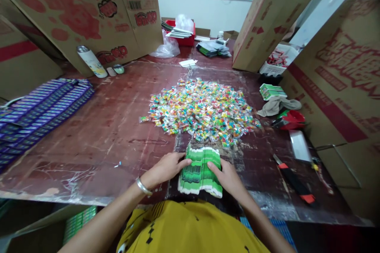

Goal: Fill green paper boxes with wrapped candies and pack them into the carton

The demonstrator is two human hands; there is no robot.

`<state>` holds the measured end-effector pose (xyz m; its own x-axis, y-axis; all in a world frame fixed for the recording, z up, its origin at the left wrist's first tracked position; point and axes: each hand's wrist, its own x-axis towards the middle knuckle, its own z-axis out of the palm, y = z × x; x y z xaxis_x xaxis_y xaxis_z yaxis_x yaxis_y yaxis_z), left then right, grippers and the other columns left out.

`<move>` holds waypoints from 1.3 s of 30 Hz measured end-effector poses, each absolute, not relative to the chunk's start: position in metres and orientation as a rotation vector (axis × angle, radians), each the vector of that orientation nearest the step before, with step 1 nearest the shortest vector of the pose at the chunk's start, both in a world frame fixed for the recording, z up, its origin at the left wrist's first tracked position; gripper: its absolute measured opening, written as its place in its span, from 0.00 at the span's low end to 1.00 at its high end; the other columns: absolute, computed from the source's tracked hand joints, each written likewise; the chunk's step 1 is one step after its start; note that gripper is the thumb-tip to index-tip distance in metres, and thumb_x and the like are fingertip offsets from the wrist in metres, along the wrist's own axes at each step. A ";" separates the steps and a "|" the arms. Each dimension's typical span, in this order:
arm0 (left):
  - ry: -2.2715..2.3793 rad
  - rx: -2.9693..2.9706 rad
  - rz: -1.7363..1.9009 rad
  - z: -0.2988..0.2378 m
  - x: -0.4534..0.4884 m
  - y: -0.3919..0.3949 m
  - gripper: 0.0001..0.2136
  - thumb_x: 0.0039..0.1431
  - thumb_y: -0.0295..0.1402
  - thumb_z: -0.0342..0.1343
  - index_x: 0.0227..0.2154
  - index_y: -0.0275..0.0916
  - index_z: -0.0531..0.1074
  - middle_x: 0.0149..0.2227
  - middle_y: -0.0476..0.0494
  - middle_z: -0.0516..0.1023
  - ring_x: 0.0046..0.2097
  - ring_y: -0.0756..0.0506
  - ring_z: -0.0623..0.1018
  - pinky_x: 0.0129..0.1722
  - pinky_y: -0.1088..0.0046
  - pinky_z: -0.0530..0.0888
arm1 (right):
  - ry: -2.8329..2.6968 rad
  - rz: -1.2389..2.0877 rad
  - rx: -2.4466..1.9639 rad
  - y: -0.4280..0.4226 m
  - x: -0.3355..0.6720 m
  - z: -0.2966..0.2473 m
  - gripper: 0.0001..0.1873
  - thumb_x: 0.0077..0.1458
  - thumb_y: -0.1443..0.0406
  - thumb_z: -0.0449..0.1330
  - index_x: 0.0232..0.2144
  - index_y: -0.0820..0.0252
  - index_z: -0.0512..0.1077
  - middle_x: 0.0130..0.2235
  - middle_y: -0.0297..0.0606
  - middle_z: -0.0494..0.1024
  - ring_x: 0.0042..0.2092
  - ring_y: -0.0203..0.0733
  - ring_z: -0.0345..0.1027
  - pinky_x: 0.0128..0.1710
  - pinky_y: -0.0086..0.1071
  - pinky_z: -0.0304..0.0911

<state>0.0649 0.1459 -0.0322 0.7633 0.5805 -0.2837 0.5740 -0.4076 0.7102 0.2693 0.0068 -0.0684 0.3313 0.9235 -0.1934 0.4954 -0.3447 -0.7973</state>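
Note:
A fanned stack of green and white flat cartons [200, 170] lies on the dark red table [113, 134] near its front edge. My left hand [166, 167] presses the stack's left side with fingers curled over it. My right hand [227, 175] grips its right side, thumb and fingers on the cartons. Just beyond the stack spreads a big heap of small, brightly coloured wrapped candies [202, 110].
Rows of purple flat cartons [41, 110] cover the table's left side. A red-and-black utility knife [293, 182] and a metal piece [299, 145] lie at right, with a green box [272, 91], a rag and red item. Large cardboard boxes [89, 12] wall the table; a bottle [91, 61] stands at back left.

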 end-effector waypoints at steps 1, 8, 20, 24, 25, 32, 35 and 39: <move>0.884 2.131 0.033 -0.033 0.064 0.144 0.21 0.62 0.49 0.45 0.38 0.37 0.76 0.38 0.38 0.80 0.38 0.40 0.78 0.35 0.71 0.68 | -1.229 0.862 -1.968 0.007 0.267 -0.069 0.20 0.58 0.50 0.55 0.39 0.59 0.76 0.38 0.41 0.81 0.40 0.53 0.74 0.37 0.37 0.64; 0.837 1.962 0.175 -0.027 0.057 0.132 0.15 0.62 0.42 0.47 0.39 0.38 0.75 0.39 0.43 0.80 0.38 0.42 0.77 0.38 0.70 0.70 | -1.321 0.692 -2.009 0.007 0.262 -0.047 0.19 0.58 0.51 0.57 0.40 0.58 0.74 0.35 0.40 0.81 0.36 0.51 0.74 0.35 0.36 0.64; 0.586 1.381 0.761 -0.046 0.063 0.125 0.22 0.60 0.55 0.46 0.33 0.38 0.66 0.62 0.34 0.62 0.59 0.36 0.68 0.55 0.59 0.66 | -1.732 -0.175 -1.618 0.008 0.281 -0.072 0.23 0.58 0.72 0.56 0.56 0.59 0.58 0.57 0.50 0.68 0.59 0.51 0.62 0.56 0.44 0.63; 0.719 1.444 0.713 -0.071 0.062 0.104 0.13 0.61 0.42 0.54 0.27 0.38 0.65 0.63 0.36 0.60 0.63 0.37 0.62 0.60 0.60 0.60 | -1.820 -0.001 -1.581 -0.011 0.288 -0.104 0.26 0.57 0.75 0.53 0.57 0.58 0.56 0.62 0.49 0.61 0.64 0.51 0.53 0.59 0.49 0.59; 0.743 1.438 0.701 -0.073 0.062 0.100 0.11 0.61 0.39 0.55 0.27 0.38 0.64 0.63 0.36 0.60 0.63 0.38 0.62 0.60 0.60 0.60 | -1.847 0.072 -1.597 -0.017 0.289 -0.106 0.27 0.57 0.76 0.52 0.58 0.58 0.56 0.64 0.49 0.58 0.65 0.51 0.50 0.60 0.49 0.58; 0.867 1.387 0.610 -0.067 0.062 0.122 0.14 0.58 0.38 0.57 0.44 0.40 0.65 0.52 0.38 0.71 0.52 0.42 0.74 0.52 0.64 0.70 | -1.761 0.601 -1.786 -0.041 0.300 -0.067 0.33 0.54 0.72 0.52 0.62 0.54 0.54 0.67 0.39 0.51 0.67 0.50 0.43 0.65 0.50 0.48; 0.919 1.533 0.495 -0.063 0.063 0.142 0.15 0.59 0.41 0.55 0.45 0.37 0.68 0.46 0.40 0.76 0.49 0.40 0.75 0.50 0.64 0.70 | -1.630 0.790 -1.780 -0.042 0.305 -0.053 0.34 0.56 0.68 0.54 0.64 0.51 0.52 0.67 0.37 0.51 0.67 0.49 0.44 0.64 0.49 0.50; 0.929 1.701 0.346 -0.056 0.065 0.156 0.15 0.62 0.43 0.50 0.37 0.35 0.73 0.38 0.43 0.78 0.42 0.41 0.76 0.41 0.69 0.70 | -1.469 0.913 -1.752 -0.036 0.305 -0.055 0.31 0.59 0.61 0.55 0.64 0.49 0.54 0.67 0.38 0.52 0.66 0.49 0.47 0.61 0.46 0.56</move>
<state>0.0654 0.1556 -0.0565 0.6482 0.7276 -0.2246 0.4040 -0.0785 0.9114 0.3052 -0.0362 -0.0548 0.1223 0.9880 -0.0938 0.5219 -0.1445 -0.8407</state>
